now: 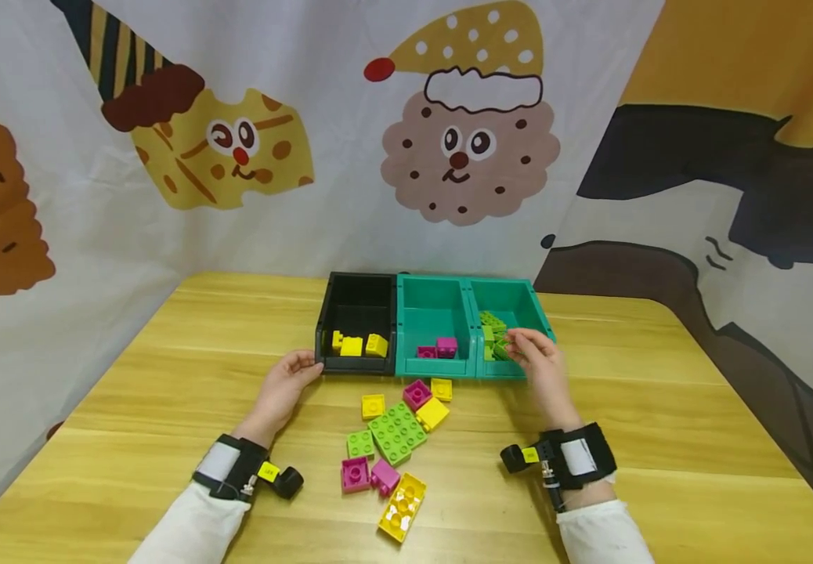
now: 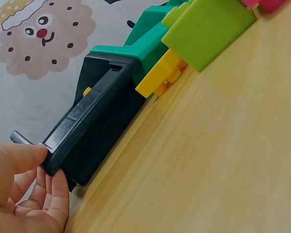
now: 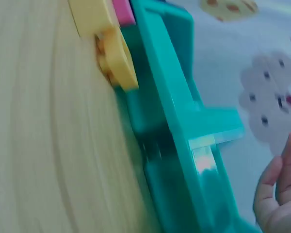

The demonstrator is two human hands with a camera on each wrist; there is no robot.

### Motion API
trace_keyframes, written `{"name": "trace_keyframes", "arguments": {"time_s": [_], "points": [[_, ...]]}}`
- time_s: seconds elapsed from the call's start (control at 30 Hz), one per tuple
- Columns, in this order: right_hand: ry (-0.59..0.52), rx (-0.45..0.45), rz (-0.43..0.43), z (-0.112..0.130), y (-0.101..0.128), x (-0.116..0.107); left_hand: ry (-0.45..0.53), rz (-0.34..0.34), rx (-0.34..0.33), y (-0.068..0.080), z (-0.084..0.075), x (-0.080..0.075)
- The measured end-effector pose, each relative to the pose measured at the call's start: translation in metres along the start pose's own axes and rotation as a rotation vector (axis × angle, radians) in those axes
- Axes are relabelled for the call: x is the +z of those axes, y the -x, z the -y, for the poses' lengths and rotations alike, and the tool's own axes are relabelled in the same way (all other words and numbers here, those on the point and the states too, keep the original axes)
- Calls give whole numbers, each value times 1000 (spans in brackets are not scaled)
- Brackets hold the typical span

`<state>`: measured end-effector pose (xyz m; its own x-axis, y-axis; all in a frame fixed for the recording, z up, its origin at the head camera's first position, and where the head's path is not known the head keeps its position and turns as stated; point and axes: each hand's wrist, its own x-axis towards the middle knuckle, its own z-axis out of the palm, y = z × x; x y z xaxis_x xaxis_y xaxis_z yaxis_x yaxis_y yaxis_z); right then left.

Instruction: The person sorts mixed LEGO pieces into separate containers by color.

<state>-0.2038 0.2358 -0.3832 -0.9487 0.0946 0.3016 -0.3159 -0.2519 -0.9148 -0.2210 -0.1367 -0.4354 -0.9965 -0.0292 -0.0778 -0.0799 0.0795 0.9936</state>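
At the front left corner of the black bin point(image 1: 358, 365), my left hand point(image 1: 285, 392) pinches the edge. In the left wrist view its thumb point(image 2: 31, 156) lies on the rim, with the fingers curled below. My right hand point(image 1: 542, 368) is over the front of the right teal bin point(image 1: 519, 293), fingers loosely bent, with no brick visible in them. Beneath it lie several green bricks point(image 1: 493, 321). Yellow bricks point(image 1: 352, 346) sit in the black bin, and magenta bricks point(image 1: 446, 347) in the middle teal bin point(image 1: 431, 293).
Before the bins lie loose building bricks: a large green square brick point(image 1: 397, 432), a small green one point(image 1: 360, 444), several magenta ones point(image 1: 355, 475) and several yellow ones, including a long yellow brick point(image 1: 402, 507) nearest me. A printed cloth point(image 1: 346, 227) hangs behind the wooden table point(image 1: 237, 313).
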Motion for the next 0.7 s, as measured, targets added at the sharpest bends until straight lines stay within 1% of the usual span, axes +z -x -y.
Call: {"name": "trace_keyframes", "arguments": {"time_s": [0.1, 0.13, 0.17, 0.23, 0.27, 0.33, 0.4, 0.47, 0.53, 0.6, 0.7], "points": [[-269, -67, -8, 1, -1, -28, 7, 0, 1, 0, 0, 0], [-353, -81, -21, 2, -1, -39, 10, 2, 2, 0, 0, 0], [-422, -84, -52, 2, -1, -49, 10, 3, 2, 0, 0, -1], [-499, -65, -137, 2, 2, -70, 5, 4, 3, 1, 0, -1], [-507, -34, -183, 1, 3, -79, 4, 3, 4, 1, -1, -1], [-470, 65, -249, 0, 7, -92, 0, 2, 4, 0, -1, -1], [-386, 175, -257, -1, 10, -100, -5, 2, 6, 0, -1, -1], [-271, 267, -203, -3, 12, -102, -5, 6, 2, -1, -1, -1], [-168, 320, -126, -4, 12, -102, -4, 13, -1, -1, -2, -1], [-98, 336, -55, -6, 12, -100, -1, 17, -1, -1, -1, 0], [-39, 346, 30, -11, 12, -98, 7, 13, 2, 0, -2, 0]]}}
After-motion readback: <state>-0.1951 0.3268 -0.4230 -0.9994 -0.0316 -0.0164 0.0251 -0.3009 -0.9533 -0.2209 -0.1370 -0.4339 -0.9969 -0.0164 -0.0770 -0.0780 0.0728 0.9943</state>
